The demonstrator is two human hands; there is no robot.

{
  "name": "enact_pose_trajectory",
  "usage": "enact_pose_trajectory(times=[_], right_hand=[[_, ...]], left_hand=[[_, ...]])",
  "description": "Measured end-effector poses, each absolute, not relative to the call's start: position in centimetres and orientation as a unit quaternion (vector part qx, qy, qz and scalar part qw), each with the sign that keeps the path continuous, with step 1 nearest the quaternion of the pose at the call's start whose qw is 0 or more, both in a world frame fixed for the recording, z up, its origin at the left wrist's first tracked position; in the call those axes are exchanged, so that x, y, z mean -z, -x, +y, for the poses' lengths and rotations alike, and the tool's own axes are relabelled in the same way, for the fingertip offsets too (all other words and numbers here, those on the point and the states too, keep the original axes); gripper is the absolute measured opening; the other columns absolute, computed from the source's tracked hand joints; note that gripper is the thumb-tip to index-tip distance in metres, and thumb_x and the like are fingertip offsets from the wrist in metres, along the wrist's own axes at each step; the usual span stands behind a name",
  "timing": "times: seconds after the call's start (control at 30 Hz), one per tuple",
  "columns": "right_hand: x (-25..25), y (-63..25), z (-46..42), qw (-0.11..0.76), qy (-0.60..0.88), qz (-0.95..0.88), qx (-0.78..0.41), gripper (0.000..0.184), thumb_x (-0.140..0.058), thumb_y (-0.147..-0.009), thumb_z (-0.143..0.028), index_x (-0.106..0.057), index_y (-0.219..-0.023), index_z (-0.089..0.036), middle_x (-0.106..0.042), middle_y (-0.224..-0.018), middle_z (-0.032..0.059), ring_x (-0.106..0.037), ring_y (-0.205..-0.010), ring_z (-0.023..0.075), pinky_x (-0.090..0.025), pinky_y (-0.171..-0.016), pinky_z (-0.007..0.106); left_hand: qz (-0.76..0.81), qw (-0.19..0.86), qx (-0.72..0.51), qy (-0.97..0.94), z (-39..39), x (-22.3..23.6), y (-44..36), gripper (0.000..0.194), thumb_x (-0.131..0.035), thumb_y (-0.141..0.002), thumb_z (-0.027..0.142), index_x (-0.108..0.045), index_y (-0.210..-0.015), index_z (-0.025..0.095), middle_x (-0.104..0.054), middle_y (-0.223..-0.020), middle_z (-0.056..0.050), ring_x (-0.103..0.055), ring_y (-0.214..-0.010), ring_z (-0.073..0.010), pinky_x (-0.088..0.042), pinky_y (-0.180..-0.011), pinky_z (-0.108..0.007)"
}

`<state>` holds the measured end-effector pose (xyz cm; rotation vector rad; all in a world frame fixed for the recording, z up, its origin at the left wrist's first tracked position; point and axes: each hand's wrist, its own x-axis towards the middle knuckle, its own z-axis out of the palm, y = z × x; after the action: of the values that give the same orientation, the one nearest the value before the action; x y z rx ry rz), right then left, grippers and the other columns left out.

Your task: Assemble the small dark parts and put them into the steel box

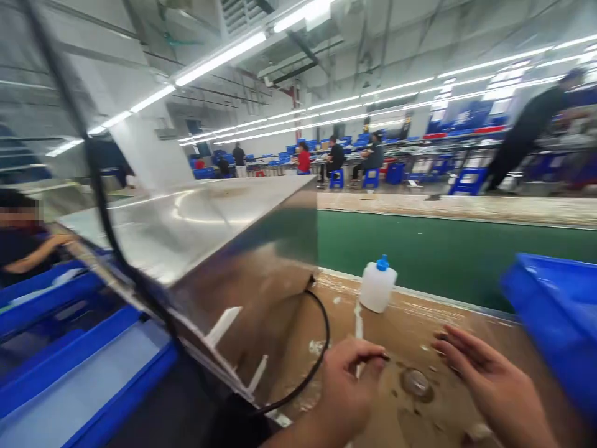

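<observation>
My left hand [347, 389] is curled, its fingertips pinching a small dark piece [385, 357] above the brown workbench top [448, 323]. My right hand [489, 386] hovers to its right, fingers apart, holding nothing. A thin black cable [324, 342] loops down beside my left hand from a tilted stainless steel panel [209, 249], which has white strips [224, 326] on its face. A white plastic bottle with a blue cap [377, 283] stands beyond my hands. A round smear with a metal-looking disc [416, 384] lies between them.
Blue plastic crates stand at right [555, 311] and left [69, 373]. A green conveyor belt [443, 255] runs behind the bench. A co-worker's arm [32, 258] shows at far left. Seated workers and blue stools fill the background.
</observation>
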<state>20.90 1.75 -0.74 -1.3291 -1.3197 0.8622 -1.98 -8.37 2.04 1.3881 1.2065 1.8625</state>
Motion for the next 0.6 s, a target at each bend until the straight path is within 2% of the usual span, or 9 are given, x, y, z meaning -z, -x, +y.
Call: enact_pose_trajectory(times=[0.03, 0.1, 0.27, 0.43, 0.6], right_hand=[[0.3, -21.1, 1.7, 0.521, 0.534, -0.524, -0.410, 0.067, -0.092, -0.067, -0.072, -0.083, -0.114, -0.023, -0.083, -0.108, 0.0142, -0.081, -0.097, 0.0369, -0.070, -0.078, 0.043], [-0.2, -20.9, 1.8, 0.540, 0.505, -0.500, -0.450, 0.067, -0.096, -0.061, -0.069, -0.083, -0.105, -0.020, -0.083, -0.105, 0.0158, -0.081, -0.096, 0.0354, -0.069, -0.077, 0.040], [0.1, -19.8, 2.4, 0.568, 0.439, -0.493, -0.491, 0.060, -0.098, -0.069, -0.065, -0.081, -0.101, -0.018, -0.082, -0.090, 0.0129, -0.079, -0.083, 0.0281, -0.064, -0.065, 0.032], [0.8, -19.8, 1.7, 0.555, 0.413, -0.525, -0.496, 0.048, -0.093, -0.083, -0.060, -0.083, -0.106, -0.019, -0.079, -0.084, 0.0079, -0.073, -0.072, 0.0195, -0.062, -0.067, 0.029], [0.4, -19.4, 0.7, 0.542, 0.397, -0.569, -0.474, 0.035, -0.086, -0.094, -0.054, -0.081, -0.105, -0.022, -0.079, -0.093, 0.0065, -0.072, -0.080, 0.0175, -0.060, -0.071, 0.026]], left_hand=[[0.457, 0.325, -0.671, -0.486, -6.6, -1.8, 1.3, 0.024, -0.082, -0.092, 0.043, -0.086, -0.097, 0.020, -0.083, -0.092, -0.012, -0.079, -0.085, -0.0217, -0.063, -0.079, -0.029], [0.465, 0.393, -0.660, -0.441, -3.3, -1.6, 0.8, 0.036, -0.087, -0.087, 0.052, -0.087, -0.099, 0.018, -0.084, -0.093, -0.012, -0.078, -0.084, -0.0203, -0.062, -0.080, -0.028], [0.436, 0.500, -0.642, -0.385, 1.1, -0.6, 1.5, 0.055, -0.100, -0.065, 0.061, -0.085, -0.091, 0.015, -0.083, -0.090, -0.011, -0.075, -0.077, -0.0158, -0.063, -0.078, -0.025], [0.384, 0.621, -0.642, -0.235, 0.4, -0.4, 1.9, 0.053, -0.111, -0.050, 0.043, -0.076, -0.077, 0.015, -0.084, -0.093, -0.010, -0.077, -0.076, -0.0138, -0.064, -0.074, -0.021], [0.365, 0.679, -0.609, -0.188, -0.2, -1.0, 1.8, 0.050, -0.112, -0.048, 0.032, -0.072, -0.074, 0.014, -0.084, -0.093, -0.010, -0.078, -0.076, -0.0139, -0.065, -0.072, -0.019]])
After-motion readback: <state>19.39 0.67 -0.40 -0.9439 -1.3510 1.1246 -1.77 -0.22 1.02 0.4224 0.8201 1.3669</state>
